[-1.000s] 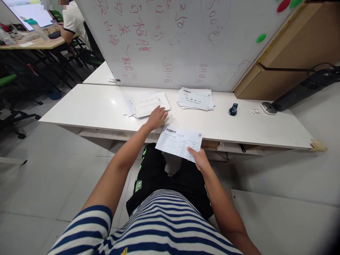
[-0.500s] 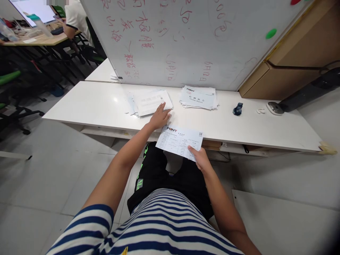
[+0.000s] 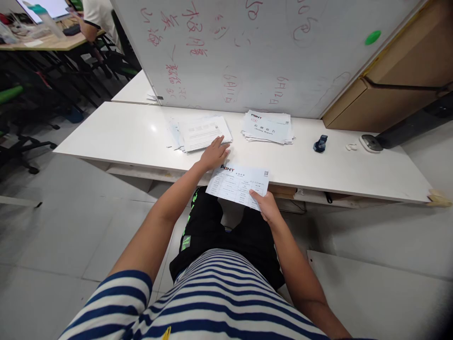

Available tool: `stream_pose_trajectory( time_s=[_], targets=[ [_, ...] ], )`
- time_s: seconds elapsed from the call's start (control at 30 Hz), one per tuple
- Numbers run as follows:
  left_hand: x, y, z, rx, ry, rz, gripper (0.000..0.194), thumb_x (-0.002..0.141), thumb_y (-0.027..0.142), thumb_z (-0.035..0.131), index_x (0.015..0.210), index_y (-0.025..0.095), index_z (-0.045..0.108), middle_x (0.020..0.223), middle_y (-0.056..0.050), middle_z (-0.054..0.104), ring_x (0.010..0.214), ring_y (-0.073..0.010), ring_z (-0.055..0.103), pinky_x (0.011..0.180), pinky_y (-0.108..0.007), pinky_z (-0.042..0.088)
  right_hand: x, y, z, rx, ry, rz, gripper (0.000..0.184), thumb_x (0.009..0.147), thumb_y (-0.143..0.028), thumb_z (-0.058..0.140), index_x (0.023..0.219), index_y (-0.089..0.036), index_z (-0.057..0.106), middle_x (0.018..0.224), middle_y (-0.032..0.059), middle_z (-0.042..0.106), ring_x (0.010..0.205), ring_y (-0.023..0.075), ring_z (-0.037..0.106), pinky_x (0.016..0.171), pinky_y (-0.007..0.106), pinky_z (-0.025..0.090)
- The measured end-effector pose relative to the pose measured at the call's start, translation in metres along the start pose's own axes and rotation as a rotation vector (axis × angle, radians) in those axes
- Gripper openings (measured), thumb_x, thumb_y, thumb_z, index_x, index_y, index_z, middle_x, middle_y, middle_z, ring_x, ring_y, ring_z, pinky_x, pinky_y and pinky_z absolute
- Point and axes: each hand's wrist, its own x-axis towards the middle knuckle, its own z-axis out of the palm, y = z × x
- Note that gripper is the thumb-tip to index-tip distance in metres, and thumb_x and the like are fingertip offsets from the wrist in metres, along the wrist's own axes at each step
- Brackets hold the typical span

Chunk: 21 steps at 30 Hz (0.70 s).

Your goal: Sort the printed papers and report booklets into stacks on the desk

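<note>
My right hand (image 3: pixel 268 206) grips a printed sheet of paper (image 3: pixel 238 185) by its lower right corner, thumb on top. The sheet carries a PONY heading and a table of text, and it hangs over the desk's front edge above my lap. My left hand (image 3: pixel 214 153) lies flat with fingers outstretched at the near right corner of a loose paper stack (image 3: pixel 200 134). To the right of that stack, a second pile of papers (image 3: pixel 268 127) with a PONY cover page rests near the whiteboard.
A whiteboard (image 3: pixel 258 61) with red writing stands on the white desk (image 3: pixel 134 137). To the right lie a dark blue strap-like item (image 3: pixel 320 143), a small white piece (image 3: pixel 351 147) and a computer mouse (image 3: pixel 371 143). Cardboard boxes (image 3: pixel 375 106) sit behind. A person (image 3: pixel 101 23) sits far left.
The camera view shifts slightly. My left hand stays at the paper stack's corner with little movement, and my right hand keeps holding the sheet.
</note>
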Motion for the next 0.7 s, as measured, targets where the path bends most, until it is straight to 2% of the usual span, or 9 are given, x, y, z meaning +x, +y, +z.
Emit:
stream_pose_trajectory(
  time_s=[0.47,0.7],
  targets=[
    [-0.0002,0.0011,0.0007,0.026,-0.018,0.007,0.052,0.098,0.046,0.024,0.137,0.02,0.048,0.157,-0.004,0.026,0.148,-0.0243,0.011,0.119,-0.045,0.018,-0.0021,-0.0015,0.0028,0.002,-0.006,0.007,0.044,0.067,-0.039,0.078,0.103,-0.015,0.071,0.114,0.0101,0.07,0.108,0.0295,0.065,0.101,0.048,0.048],
    [0.0016,-0.0032,0.0048,0.033,-0.018,0.03,0.051,0.098,0.045,0.024,0.136,0.022,0.049,0.157,-0.003,0.027,0.147,-0.0251,0.012,0.119,-0.049,0.015,-0.0012,-0.0027,0.0023,0.006,-0.012,0.005,0.049,0.066,-0.041,0.079,0.106,-0.014,0.071,0.116,0.011,0.069,0.109,0.0299,0.065,0.101,0.049,0.047]
  ],
)
